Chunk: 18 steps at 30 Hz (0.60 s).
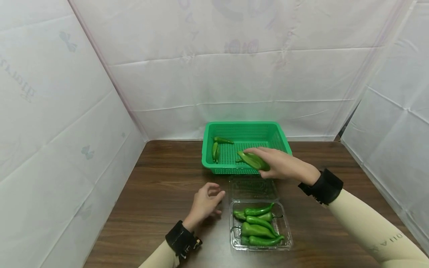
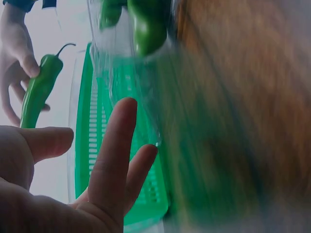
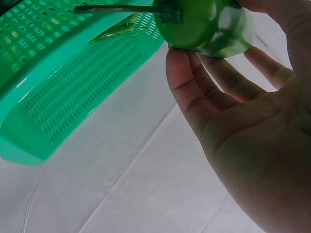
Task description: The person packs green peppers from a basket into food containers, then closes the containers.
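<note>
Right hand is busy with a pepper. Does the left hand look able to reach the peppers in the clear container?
Probably yes: the left hand lies open beside the clear container, lid back, nothing between.

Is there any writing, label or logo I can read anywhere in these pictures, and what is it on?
Right sleeve: a few dark letters near the forearm, upside down to the head camera and too small to read with certainty.
White sheet on the left: faint grey lettering, mirrored and too pale to read.
White back sheet: faint pinkish marks showing through, unreadable.
Green basket, clear tray and peppers: no text visible.
</note>
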Each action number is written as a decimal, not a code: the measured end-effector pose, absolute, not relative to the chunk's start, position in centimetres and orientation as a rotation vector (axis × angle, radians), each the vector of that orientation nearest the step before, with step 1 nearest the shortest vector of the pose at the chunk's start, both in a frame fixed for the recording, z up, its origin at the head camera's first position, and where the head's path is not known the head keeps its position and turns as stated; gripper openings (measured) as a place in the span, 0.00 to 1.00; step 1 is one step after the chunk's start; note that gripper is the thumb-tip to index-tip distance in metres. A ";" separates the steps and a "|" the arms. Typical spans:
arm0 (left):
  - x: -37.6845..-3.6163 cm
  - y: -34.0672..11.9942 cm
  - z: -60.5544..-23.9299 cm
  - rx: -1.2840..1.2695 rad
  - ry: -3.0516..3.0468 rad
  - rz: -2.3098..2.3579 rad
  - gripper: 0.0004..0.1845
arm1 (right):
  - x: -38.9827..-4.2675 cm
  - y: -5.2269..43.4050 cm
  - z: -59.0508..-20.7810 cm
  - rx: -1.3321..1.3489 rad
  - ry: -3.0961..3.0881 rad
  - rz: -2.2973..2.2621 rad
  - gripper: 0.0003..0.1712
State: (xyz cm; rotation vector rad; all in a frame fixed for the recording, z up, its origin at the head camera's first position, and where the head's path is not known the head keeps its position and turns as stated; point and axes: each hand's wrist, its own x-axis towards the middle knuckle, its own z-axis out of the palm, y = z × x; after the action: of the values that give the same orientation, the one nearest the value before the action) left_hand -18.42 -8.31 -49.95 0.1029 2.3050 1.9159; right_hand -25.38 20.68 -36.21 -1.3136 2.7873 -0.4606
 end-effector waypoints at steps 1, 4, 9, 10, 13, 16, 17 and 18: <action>-18.2 -8.1 -50.0 0.105 2.293 1.907 0.25 | -25.2 20.7 -36.2 -1.315 2.783 -0.464 0.48; -17.8 -7.6 -50.3 0.112 2.253 1.888 0.24 | -24.7 20.7 -36.2 -1.328 2.775 -0.469 0.48; -17.1 -7.0 -50.5 0.168 2.134 1.908 0.24 | -23.7 20.8 -36.1 -1.345 2.771 -0.469 0.48; -17.0 -6.9 -50.5 0.188 2.113 1.912 0.24 | -23.5 20.8 -36.0 -1.341 2.770 -0.465 0.48; -16.7 -6.7 -50.5 0.245 2.081 1.910 0.25 | -22.8 20.8 -35.9 -1.339 2.756 -0.465 0.48; -16.4 -6.5 -50.4 0.271 2.093 1.889 0.25 | -22.0 20.8 -35.8 -1.348 2.745 -0.461 0.47; -16.4 -6.5 -50.3 0.272 2.100 1.882 0.25 | -21.7 20.8 -35.8 -1.356 2.741 -0.460 0.47; -16.3 -6.4 -50.3 0.271 2.106 1.876 0.25 | -21.5 20.7 -35.8 -1.365 2.732 -0.458 0.47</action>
State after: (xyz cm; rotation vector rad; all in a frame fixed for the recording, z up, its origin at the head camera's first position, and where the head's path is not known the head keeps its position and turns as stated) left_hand -16.34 -6.44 -50.30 0.2708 2.1061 1.8755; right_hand -21.46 20.74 -35.77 -1.3650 2.7325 -0.4578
